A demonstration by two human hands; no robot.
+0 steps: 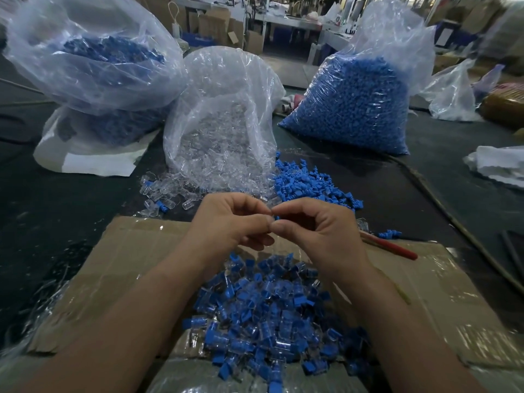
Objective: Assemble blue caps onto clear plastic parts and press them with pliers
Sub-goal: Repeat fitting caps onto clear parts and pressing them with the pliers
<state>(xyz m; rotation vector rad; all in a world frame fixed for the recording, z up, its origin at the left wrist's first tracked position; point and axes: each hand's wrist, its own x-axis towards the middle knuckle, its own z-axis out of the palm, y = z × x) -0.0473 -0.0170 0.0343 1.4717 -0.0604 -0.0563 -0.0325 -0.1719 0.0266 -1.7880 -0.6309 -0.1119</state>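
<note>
As I look down over the cardboard [127, 251] on the worktop [71, 208], my left hand [235, 222] pinches a small piece I cannot make out, meeting the blue cap [276, 218] pinched by my right hand [317, 231]; red pliers [394, 248] lie just beside it.

Left hand [232, 222] and right hand [317, 231] pinch a blue cap [277, 217] at centre. Assembled pile [266, 316] at 6 o'clock, clear-parts bag [224, 123] at 12.
</note>
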